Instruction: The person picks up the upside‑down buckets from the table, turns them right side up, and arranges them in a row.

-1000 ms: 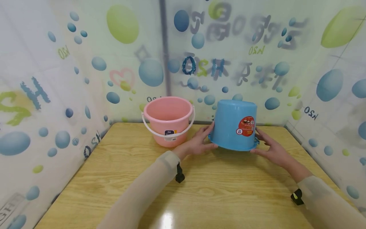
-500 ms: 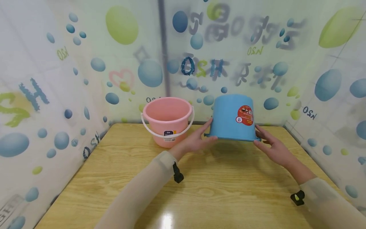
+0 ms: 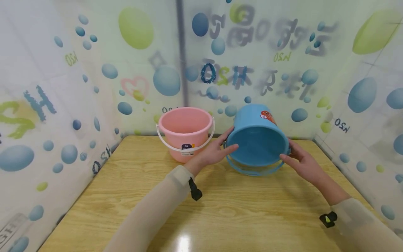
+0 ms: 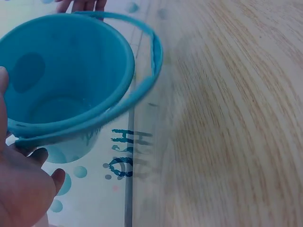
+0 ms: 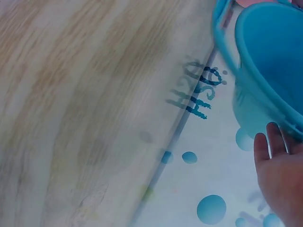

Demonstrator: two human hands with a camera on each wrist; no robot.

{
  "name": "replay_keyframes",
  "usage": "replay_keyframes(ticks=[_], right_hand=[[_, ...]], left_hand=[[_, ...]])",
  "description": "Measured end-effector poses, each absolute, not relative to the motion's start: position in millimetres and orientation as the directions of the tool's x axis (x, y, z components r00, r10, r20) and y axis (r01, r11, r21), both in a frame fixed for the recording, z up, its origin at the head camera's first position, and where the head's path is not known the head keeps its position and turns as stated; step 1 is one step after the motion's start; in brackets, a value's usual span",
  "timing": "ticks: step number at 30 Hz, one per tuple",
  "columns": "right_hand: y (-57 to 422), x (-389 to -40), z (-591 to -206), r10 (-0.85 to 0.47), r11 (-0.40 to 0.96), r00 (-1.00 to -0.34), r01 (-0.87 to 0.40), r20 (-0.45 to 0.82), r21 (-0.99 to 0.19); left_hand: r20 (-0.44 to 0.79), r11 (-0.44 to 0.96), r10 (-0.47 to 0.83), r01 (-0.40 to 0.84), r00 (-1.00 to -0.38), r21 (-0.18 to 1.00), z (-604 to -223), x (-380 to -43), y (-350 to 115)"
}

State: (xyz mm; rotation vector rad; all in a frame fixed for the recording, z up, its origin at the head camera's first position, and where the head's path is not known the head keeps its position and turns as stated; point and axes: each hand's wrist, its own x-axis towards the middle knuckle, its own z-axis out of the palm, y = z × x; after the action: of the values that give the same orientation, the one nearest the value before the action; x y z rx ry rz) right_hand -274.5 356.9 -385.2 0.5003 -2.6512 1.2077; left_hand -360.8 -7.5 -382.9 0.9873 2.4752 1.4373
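Note:
A blue bucket (image 3: pixel 257 144) is tipped on its side between my two hands, its open mouth turned toward me and its base toward the back wall. Its blue handle (image 3: pixel 252 173) hangs below the rim. My left hand (image 3: pixel 214 153) grips the rim on the left, thumb at the front and the other fingers behind. On the opposite side my right hand (image 3: pixel 304 166) holds the rim the same way. In the left wrist view the bucket's inside (image 4: pixel 66 71) is bare, with a round shadow on its wall. A red sticker (image 3: pixel 268 117) shows on its upper side.
A pink bucket (image 3: pixel 185 122) with a white handle (image 3: pixel 189 149) stands upright on the wooden table (image 3: pixel 220 210), just left of my left hand. A patterned curtain (image 3: pixel 163 42) surrounds the table at the back and sides.
The blue bucket, upside down before, has been raised off the table and tilted so its mouth swings up to face me. Its handle has dropped into view. The pink bucket has stayed put.

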Motion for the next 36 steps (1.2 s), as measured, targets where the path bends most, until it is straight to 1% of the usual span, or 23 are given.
replay_keyframes(ticks=[8, 14, 17, 25, 36], right_hand=[[353, -270, -378, -0.245, 0.528, -0.890, -0.456, 0.385, -0.717], [351, -269, -373, -0.272, 0.482, -0.884, -0.467, 0.379, -0.742], [352, -268, -372, -0.267, 0.488, -0.888, -0.460, 0.374, -0.742], [353, -264, -366, -0.229, 0.513, -0.912, -0.411, 0.341, -0.754], [353, -266, -365, -0.269, 0.524, -0.873, -0.487, 0.407, -0.699]], left_hand=[[0.294, 0.217, 0.593, 0.500, -0.750, 0.839, -377, -361, -8], [0.277, 0.244, 0.574, 0.484, -0.770, 0.840, -373, -358, -11], [0.286, 0.224, 0.576, 0.485, -0.765, 0.845, -372, -358, -13], [0.352, 0.137, 0.617, 0.537, -0.704, 0.833, -366, -356, -16], [0.350, 0.150, 0.641, 0.559, -0.683, 0.816, -363, -356, -24]])
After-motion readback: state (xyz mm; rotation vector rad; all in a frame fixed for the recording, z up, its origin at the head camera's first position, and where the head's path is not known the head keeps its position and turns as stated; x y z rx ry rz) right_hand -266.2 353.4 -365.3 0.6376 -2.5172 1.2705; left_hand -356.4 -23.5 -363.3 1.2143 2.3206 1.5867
